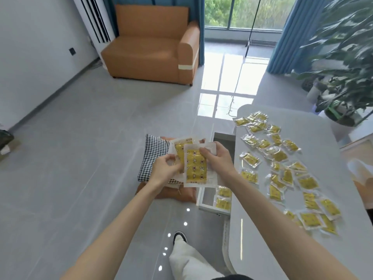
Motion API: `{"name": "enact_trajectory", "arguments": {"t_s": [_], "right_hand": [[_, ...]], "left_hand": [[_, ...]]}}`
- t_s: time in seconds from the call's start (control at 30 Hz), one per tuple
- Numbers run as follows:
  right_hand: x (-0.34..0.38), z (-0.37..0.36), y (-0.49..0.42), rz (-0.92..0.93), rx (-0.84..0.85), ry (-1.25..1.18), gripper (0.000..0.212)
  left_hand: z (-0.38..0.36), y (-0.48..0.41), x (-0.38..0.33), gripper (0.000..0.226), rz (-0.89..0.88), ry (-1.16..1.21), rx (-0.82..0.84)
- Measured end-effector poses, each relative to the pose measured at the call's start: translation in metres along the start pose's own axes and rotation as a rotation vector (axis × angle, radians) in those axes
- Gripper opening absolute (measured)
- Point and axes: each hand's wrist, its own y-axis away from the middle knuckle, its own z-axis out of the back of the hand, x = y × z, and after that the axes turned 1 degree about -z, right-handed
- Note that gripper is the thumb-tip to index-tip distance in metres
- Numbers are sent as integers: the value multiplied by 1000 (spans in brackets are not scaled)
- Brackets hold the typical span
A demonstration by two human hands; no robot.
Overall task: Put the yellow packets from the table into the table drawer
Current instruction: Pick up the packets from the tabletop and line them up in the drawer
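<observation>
Both hands, left hand (pixel 164 168) and right hand (pixel 217 158), pinched yellow packets (pixel 194 168) mid-frame, beside the table (pixel 282 249) edge, above the open drawer (pixel 210 201).

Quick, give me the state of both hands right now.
Left hand: holding the yellow packets by their left edge.
Right hand: holding the same packets from the right.

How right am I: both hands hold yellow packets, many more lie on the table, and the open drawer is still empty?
Not quite: the head view shows the open drawer already has at least two yellow packets in it. The rest stands: the left hand and right hand hold a small stack, and many more packets lie on the table.
</observation>
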Motion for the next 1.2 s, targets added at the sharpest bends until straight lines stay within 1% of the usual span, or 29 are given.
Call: {"name": "enact_trajectory", "arguments": {"t_s": [0.03,0.1,0.13,0.17,0.2,0.27,0.3,0.33,0.37,0.4,0.43,0.47,0.5,0.53,0.57,0.6,0.63,0.67,0.7,0.77,0.8,0.87,0.9,0.93,1.03,1.13,1.2], "right_hand": [[2,-6,-19,-19,-20,-10,7],[8,-16,-54,-76,-40,-44,13],[9,-21,-69,-107,-47,-54,18],[13,-25,-85,-127,-55,-50,28],[16,-28,-99,-143,-57,-54,46],[12,-31,-129,-156,-59,-85,94],[-4,-28,-151,-157,-68,-107,112],[-10,-28,-168,-164,-84,-152,122],[1,-32,-170,-184,-112,-192,124],[14,-36,-173,-197,-153,-228,116],[23,-39,-179,-211,-183,-242,92],[26,-41,-183,-205,-207,-254,58],[23,-41,-192,-200,-245,-267,32],[20,-41,-200,-192,-296,-270,21],[18,-41,-207,-176,-350,-262,19],[14,-41,-215,-156,-420,-257,25],[9,-40,-225,-147,-493,-241,25],[5,-41,-233,-152,-535,-230,19],[2,-41,-239,-168,-582,-231,18],[-6,-40,-256,-205,-697,-248,25],[-8,-40,-262,-223,-730,-285,33],[-13,-40,-268,-281,-749,-405,47],[-16,-39,-269,-320,-735,-451,51],[-25,-36,-273,-367,-741,-486,51],[-47,-35,-272,-444,-716,-547,33],[-80,-32,-270,-467,-817,-696,29],[-101,-30,-267,-486,-879,-811,32]], "left_hand": [[6,-21,0,31,-3,-17,13],[19,-60,-4,36,-16,-61,53],[25,-76,-5,38,-20,-88,81],[31,-93,-7,40,-29,-104,114],[35,-107,-10,40,-53,-112,153],[41,-128,-19,37,-92,-117,238],[43,-138,-22,35,-105,-110,281],[43,-151,-24,35,-110,-102,326],[43,-160,-26,35,-111,-86,363],[41,-174,-28,35,-100,-74,406],[38,-188,-30,34,-91,-65,446],[33,-199,-30,32,-75,-50,475],[28,-210,-30,30,-48,-26,510],[22,-224,-29,27,5,-3,542],[16,-236,-31,26,68,25,565],[10,-248,-31,28,113,37,574],[2,-261,-33,30,138,48,590],[-5,-272,-33,30,124,21,593],[-10,-280,-35,28,86,-9,589],[-22,-302,-36,31,19,-63,603],[-27,-314,-34,31,8,-93,619],[-34,-335,-31,31,-4,-125,662],[-37,-343,-31,33,-15,-130,676],[-45,-355,-30,36,-25,-169,714],[-65,-373,-25,40,-55,-239,773],[-96,-382,-15,42,-70,-353,891],[-111,-388,-9,41,-99,-406,961]]}}
